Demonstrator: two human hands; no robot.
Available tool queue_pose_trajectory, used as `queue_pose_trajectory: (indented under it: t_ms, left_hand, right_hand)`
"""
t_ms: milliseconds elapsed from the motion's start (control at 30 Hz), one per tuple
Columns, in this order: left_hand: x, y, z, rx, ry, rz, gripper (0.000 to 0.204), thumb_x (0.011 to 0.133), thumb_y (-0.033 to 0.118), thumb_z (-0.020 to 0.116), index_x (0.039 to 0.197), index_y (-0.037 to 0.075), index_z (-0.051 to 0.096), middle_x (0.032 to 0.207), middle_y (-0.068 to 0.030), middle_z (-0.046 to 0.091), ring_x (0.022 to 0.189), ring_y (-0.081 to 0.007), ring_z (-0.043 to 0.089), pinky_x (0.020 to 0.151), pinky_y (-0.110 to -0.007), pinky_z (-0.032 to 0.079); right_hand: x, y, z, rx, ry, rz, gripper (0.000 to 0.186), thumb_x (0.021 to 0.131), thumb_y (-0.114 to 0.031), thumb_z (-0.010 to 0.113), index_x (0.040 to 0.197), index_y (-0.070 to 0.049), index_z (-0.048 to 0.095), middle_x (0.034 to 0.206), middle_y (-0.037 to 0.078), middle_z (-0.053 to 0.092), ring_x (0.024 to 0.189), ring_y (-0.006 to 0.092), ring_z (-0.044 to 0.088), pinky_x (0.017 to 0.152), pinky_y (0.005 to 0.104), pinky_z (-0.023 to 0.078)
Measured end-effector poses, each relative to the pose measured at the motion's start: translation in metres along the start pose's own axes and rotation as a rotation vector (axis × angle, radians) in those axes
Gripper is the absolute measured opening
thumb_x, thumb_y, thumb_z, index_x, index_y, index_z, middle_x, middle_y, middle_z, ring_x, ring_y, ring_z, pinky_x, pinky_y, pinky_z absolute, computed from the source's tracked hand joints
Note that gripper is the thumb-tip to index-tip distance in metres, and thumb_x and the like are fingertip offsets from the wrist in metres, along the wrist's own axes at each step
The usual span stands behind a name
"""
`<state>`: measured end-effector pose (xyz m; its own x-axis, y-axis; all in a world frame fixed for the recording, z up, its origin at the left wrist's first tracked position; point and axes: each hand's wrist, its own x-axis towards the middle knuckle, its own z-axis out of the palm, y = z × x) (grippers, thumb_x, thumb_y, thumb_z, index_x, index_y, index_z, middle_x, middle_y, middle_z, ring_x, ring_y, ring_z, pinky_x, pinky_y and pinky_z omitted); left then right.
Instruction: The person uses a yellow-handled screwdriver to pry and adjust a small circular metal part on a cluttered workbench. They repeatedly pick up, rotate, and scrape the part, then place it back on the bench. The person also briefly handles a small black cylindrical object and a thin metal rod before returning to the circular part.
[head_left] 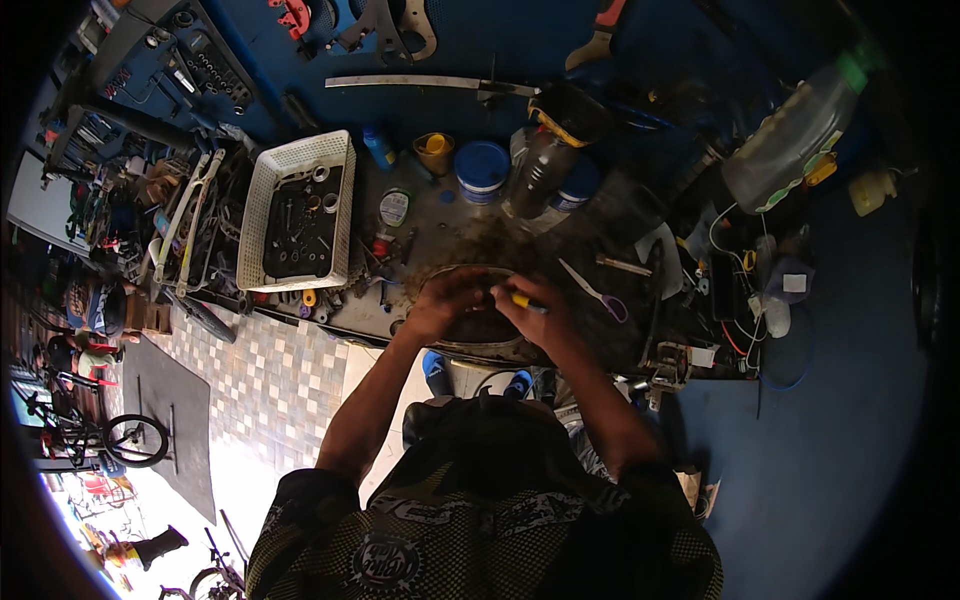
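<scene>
Both forearms reach over a dirty workbench point(380, 320) to a round, shallow, dark pan point(490, 347) at its front edge. Over the pan's left side is my left hand point(447, 303), its fingers curled inward; whatever they hold is dark and hard to make out. My right hand point(541, 318), close beside it, is closed around a slim tool with a yellow handle point(522, 300). The tool's working end points toward the left fingers and is hidden in shadow. Right of this hand lie scissors with a purple handle point(613, 306).
A white plastic basket point(345, 190) of small metal parts stands at left. Behind the hands are a blue-lidded tub point(482, 170), a yellow cup point(434, 150) and a dark bottle point(545, 165). Cables point(745, 250) and a clear jug point(785, 140) crowd the right side.
</scene>
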<state>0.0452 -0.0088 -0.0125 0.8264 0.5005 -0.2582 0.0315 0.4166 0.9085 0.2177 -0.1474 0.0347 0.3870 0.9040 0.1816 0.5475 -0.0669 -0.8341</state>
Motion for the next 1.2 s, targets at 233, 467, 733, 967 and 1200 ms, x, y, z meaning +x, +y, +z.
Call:
queue_pose_trajectory:
  t_ms: [233, 467, 733, 967, 1200]
  left_hand:
    - [-0.006, 0.009, -0.006, 0.263, 0.008, 0.100, 0.051, 0.094, -0.001, 0.070, 0.143, 0.010, 0.059, 0.135, -0.0043, 0.064, 0.117, -0.0151, 0.063, 0.096, -0.032, 0.054]
    - [-0.007, 0.009, -0.014, -0.241, 0.009, 0.018, 0.055, 0.095, -0.008, 0.065, 0.145, 0.012, 0.054, 0.146, -0.0055, 0.055, 0.127, -0.0231, 0.061, 0.099, -0.036, 0.055]
    - [-0.002, 0.010, -0.011, 0.058, -0.030, 0.047, 0.054, 0.090, -0.010, 0.071, 0.139, 0.009, 0.060, 0.139, -0.0065, 0.061, 0.121, -0.0170, 0.062, 0.097, -0.031, 0.055]
    - [-0.006, 0.007, -0.015, 0.020, -0.039, -0.062, 0.046, 0.096, -0.004, 0.067, 0.140, 0.006, 0.059, 0.134, -0.0074, 0.064, 0.120, -0.0178, 0.064, 0.099, -0.033, 0.057]
    - [-0.005, -0.009, -0.022, -0.256, -0.015, -0.077, 0.037, 0.104, 0.012, 0.065, 0.140, 0.007, 0.059, 0.134, -0.0077, 0.061, 0.120, -0.0210, 0.063, 0.099, -0.043, 0.058]
  right_hand:
    - [0.006, 0.042, -0.003, 0.746, -0.075, 0.811, 0.035, 0.101, -0.037, 0.068, 0.111, -0.003, 0.069, 0.075, 0.009, 0.074, 0.067, 0.0113, 0.068, 0.052, 0.0254, 0.047]
    - [-0.026, 0.059, -0.003, -0.240, -0.041, 0.126, 0.034, 0.099, -0.039, 0.071, 0.101, -0.004, 0.073, 0.077, 0.001, 0.074, 0.070, 0.0136, 0.072, 0.062, 0.0305, 0.055]
    - [-0.006, 0.036, 0.009, 0.754, -0.124, 0.525, 0.036, 0.101, -0.044, 0.066, 0.105, -0.009, 0.070, 0.074, 0.003, 0.071, 0.071, 0.0057, 0.067, 0.049, 0.0220, 0.040]
    - [-0.001, 0.014, 0.000, -0.038, -0.072, -0.159, 0.021, 0.091, -0.024, 0.080, 0.105, -0.011, 0.071, 0.094, 0.005, 0.073, 0.086, 0.0224, 0.071, 0.072, 0.0365, 0.055]
    - [-0.004, 0.009, -0.009, -0.024, 0.078, -0.309, 0.028, 0.085, -0.015, 0.084, 0.111, -0.010, 0.074, 0.099, 0.010, 0.074, 0.093, 0.0303, 0.068, 0.080, 0.0398, 0.054]
